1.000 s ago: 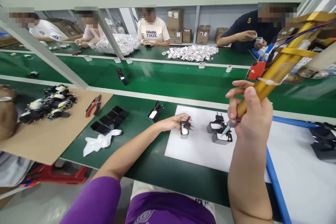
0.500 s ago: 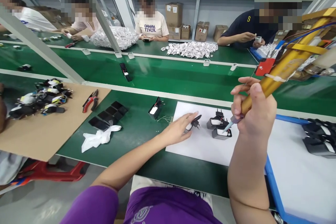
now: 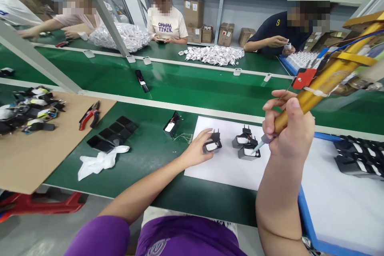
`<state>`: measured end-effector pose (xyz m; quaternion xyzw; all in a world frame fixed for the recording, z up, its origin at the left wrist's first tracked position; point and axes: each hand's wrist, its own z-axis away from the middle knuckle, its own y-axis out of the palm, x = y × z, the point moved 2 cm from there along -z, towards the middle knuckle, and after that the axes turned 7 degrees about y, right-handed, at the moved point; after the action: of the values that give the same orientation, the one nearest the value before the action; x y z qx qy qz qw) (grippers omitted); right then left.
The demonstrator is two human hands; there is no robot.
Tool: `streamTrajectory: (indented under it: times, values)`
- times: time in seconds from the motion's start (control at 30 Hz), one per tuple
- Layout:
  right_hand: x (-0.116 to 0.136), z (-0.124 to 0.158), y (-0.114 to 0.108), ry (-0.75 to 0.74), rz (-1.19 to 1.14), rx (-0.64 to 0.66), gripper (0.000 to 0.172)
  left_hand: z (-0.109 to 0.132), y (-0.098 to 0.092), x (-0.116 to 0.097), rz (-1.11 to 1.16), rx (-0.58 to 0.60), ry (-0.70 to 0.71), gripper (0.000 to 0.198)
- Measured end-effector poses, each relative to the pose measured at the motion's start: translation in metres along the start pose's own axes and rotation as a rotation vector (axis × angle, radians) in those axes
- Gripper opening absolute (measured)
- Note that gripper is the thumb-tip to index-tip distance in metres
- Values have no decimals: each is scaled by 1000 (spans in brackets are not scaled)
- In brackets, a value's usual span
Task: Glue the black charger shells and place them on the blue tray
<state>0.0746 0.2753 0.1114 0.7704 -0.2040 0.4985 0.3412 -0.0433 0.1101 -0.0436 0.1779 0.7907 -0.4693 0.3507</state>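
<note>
My right hand [image 3: 288, 128] is closed around a gold glue dispenser [image 3: 318, 82], whose fine tip points down at two black charger units [image 3: 246, 147] standing on a white sheet [image 3: 228, 168]. My left hand [image 3: 195, 150] grips a third black charger unit [image 3: 212, 145] at the sheet's left part, its plug pins pointing up. One more charger unit [image 3: 171, 125] lies on the green bench [image 3: 150, 156] just left of the sheet.
Black covers [image 3: 112, 132], a white rag [image 3: 100, 162] and red pliers [image 3: 88, 114] lie to the left, by a cardboard sheet [image 3: 39, 156] with more parts. A blue-edged tray [image 3: 339, 204] with black units sits right. Other people work across the green conveyor [image 3: 192, 84].
My left hand turned its charger unit from lying tilted to standing with pins up and closed on it. My right hand and the dispenser stayed over the two units. The view shifted right.
</note>
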Motion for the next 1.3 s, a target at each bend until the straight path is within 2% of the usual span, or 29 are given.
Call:
streamTrajectory:
  times: [0.1,0.23,0.33,0.43,0.63,0.8,1.0,1.2,1.3]
  values:
    - [0,0,0,-2,9,-3,23,0,3,-2,-44,-21,-86,45]
    - [-1,0,0,-10,0,7,26,2,6,-4,-122,22,-192,34]
    - [0,1,1,-15,-11,23,26,4,7,-10,-209,51,-190,37]
    - [2,4,4,-8,-7,39,23,3,7,-24,-246,72,-154,38]
    - [4,9,9,-4,4,64,22,0,8,-66,-145,82,-117,35]
    - [4,11,10,-3,7,84,22,-5,12,-87,35,34,-133,36]
    - [4,11,9,-1,-9,82,25,-7,12,-102,111,-3,-163,35]
    - [4,11,8,-21,-5,123,33,-6,12,-105,86,-30,-173,34]
    - [4,11,8,-17,-1,97,30,-7,12,-105,98,-27,-179,33]
